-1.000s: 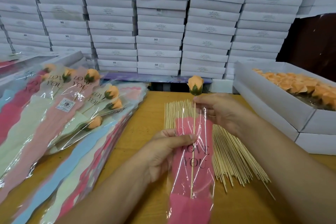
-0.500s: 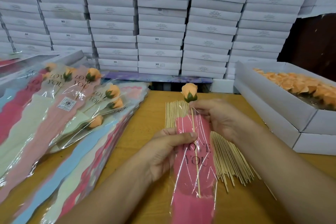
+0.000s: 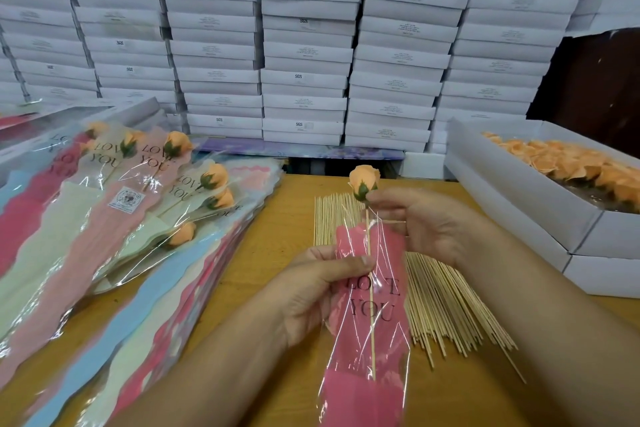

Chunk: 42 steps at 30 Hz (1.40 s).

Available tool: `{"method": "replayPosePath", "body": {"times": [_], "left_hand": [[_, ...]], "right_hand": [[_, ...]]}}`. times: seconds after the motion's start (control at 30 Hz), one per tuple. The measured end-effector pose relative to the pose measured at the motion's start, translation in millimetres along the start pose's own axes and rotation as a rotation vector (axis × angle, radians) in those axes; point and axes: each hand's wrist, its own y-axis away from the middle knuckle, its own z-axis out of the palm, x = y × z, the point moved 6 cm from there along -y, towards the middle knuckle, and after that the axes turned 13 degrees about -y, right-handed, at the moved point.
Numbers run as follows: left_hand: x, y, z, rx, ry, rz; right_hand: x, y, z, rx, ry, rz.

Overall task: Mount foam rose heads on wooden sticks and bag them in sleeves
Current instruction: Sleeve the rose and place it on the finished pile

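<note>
Stacked white boxes (image 3: 304,45) behind wooden table (image 3: 284,225). Bagging step: right hand (image 3: 426,222) pinches stick (image 3: 371,288) under rose (image 3: 363,180), half in sleeve (image 3: 372,315) held in left hand (image 3: 311,288) grip. Next: push fully down, then pile at 9 o'clock. Sleeve bottom cut off.

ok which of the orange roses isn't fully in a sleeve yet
The rose above the right hand, its stick partway down the pink sleeve held by the left hand. The bagged roses lie inside sleeves.
</note>
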Motion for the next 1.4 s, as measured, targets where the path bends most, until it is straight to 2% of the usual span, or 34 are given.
{"method": "replayPosePath", "body": {"times": [0.2,0.33,0.83,1.07,1.4], "left_hand": [[-3.7,-1.2,1.1,-0.021,-0.007,-0.018],[-2.6,-1.1,-1.0,-0.013,-0.02,-0.009],[-1.6,-6.3,-16.7,0.094,-0.002,-0.007],[-2.9,-6.5,-14.1,0.061,0.043,-0.008],[-0.7,-6.0,-21.6,0.167,0.046,-0.041]], "right_hand": [[-31.9,-4.5,-5.5,-0.017,0.024,-0.271],[-35.6,-3.7,-4.2,-0.003,0.133,-0.326],[-13.1,5.7,13.1,-0.039,0.286,-0.336],[-9.1,7.9,20.0,-0.086,0.392,-0.342],[-5.4,5.1,20.8,-0.066,0.417,-0.335]]}}
